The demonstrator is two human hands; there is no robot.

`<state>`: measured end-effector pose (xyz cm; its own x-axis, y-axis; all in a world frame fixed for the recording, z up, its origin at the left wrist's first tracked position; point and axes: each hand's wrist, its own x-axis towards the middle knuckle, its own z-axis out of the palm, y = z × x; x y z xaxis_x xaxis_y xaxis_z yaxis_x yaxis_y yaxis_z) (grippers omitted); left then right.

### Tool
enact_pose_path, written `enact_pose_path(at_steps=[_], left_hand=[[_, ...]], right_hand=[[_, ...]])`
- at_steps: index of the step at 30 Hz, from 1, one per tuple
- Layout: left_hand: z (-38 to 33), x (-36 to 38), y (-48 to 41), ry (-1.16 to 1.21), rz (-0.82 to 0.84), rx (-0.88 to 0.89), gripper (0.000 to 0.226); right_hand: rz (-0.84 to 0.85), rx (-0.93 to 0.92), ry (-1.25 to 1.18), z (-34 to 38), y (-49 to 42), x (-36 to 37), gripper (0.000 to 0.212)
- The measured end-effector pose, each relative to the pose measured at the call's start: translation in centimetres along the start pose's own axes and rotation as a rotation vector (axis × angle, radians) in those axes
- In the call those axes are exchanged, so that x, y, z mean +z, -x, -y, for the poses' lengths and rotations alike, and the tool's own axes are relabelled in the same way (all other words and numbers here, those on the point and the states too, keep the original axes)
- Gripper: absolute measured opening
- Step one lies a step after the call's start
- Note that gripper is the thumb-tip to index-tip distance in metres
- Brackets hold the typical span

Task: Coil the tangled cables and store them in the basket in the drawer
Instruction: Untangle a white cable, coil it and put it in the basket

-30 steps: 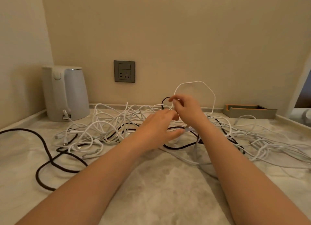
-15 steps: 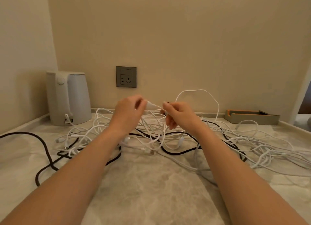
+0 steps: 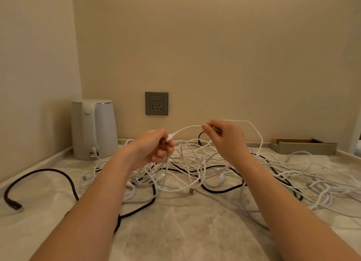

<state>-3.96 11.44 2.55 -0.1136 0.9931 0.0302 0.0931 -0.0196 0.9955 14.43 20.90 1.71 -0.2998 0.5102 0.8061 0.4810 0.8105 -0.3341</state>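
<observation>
A tangle of white cables lies spread over the marble counter, with a black cable threaded through it and trailing off to the left. Above the pile, my left hand pinches the plug end of one white cable. My right hand pinches the same cable a short way along, so a short stretch spans between the hands. Past my right hand the cable arcs up and drops to the right into the pile. No basket or drawer is in view.
A white kettle stands at the back left by the side wall. A grey wall socket sits above the counter. A grey and orange tray rests at the back right.
Both hands have risen from the pile and drawn apart with the white cable's end, so a longer stretch spans between them. The view has tilted up.
</observation>
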Motion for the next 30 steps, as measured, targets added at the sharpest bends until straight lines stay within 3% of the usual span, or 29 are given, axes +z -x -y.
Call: enact_pose_path(at_steps=[4, 9, 13, 15, 17, 21, 26, 30], left_hand=[[-0.2, -0.1, 0.4, 0.120, 0.175, -0.041, 0.033], [-0.5, 0.5, 0.5, 0.589, 0.347, -0.020, 0.036], [-0.6, 0.7, 0.1, 0.891, 0.344, 0.092, 0.035], [-0.8, 0.7, 0.4, 0.997, 0.372, 0.135, 0.021], [-0.8, 0.9, 0.4, 0.991, 0.311, 0.186, 0.021], [-0.4, 0.6, -0.4, 0.893, 0.026, 0.299, 0.027], [-0.2, -0.4, -0.4, 0.642, -0.178, 0.370, 0.029], [-0.1, -0.2, -0.6, 0.498, -0.258, 0.442, 0.031]], right_hand=[[-0.058, -0.063, 0.005, 0.8, 0.1, 0.2, 0.025], [-0.112, -0.091, -0.003, 1.7, 0.1, 0.4, 0.024], [0.065, -0.107, 0.062, 2.7, 0.8, 1.4, 0.024], [0.191, -0.154, 0.111, 3.3, 1.2, 2.0, 0.026], [0.324, -0.225, 0.197, 4.0, 1.6, 2.3, 0.025], [0.508, -0.381, 0.311, 5.8, 2.1, 2.4, 0.022], [0.566, -0.379, 0.210, 7.1, 1.6, 0.6, 0.033], [0.622, -0.346, -0.073, 7.7, 1.0, -1.6, 0.037]])
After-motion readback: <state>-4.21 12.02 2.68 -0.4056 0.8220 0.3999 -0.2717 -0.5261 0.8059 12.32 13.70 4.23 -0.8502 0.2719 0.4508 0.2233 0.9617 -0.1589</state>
